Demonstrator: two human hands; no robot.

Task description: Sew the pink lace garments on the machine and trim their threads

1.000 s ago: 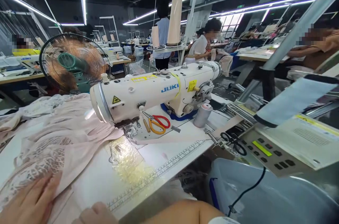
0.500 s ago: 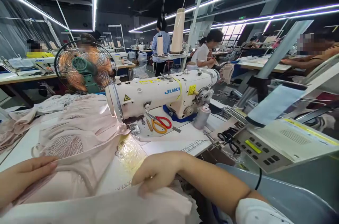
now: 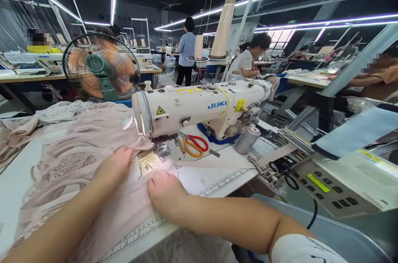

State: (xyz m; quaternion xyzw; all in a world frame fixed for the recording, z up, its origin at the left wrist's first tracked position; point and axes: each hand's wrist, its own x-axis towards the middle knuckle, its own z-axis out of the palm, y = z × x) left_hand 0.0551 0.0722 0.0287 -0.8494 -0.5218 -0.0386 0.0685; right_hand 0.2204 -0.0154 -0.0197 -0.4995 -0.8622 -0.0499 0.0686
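Pale pink fabric point(image 3: 124, 200) lies in folds over the white table, reaching the needle end of the white sewing machine point(image 3: 199, 107). My left hand point(image 3: 116, 167) is on the fabric left of the needle area, blurred, its fingertips near the machine head; its grip cannot be made out. Just in front of the needle area, my right hand point(image 3: 164, 192) has its fingers curled on the fabric edge, pinching it. Between the hands shows a shiny clear-covered plate point(image 3: 147, 162). Orange-and-red-handled snips point(image 3: 194, 147) rest on the machine bed.
A grey thread spool point(image 3: 248, 139) stands right of the snips. The control box point(image 3: 336, 184) and a grey-blue bin point(image 3: 342, 230) are at the right. Behind the table are a large fan point(image 3: 101, 68) and thread cones point(image 3: 223, 28). Several people are in the background.
My left hand has moved right and forward to the machine. My right hand has brought the fabric up from the table's front edge toward the needle area. The view has shifted slightly.
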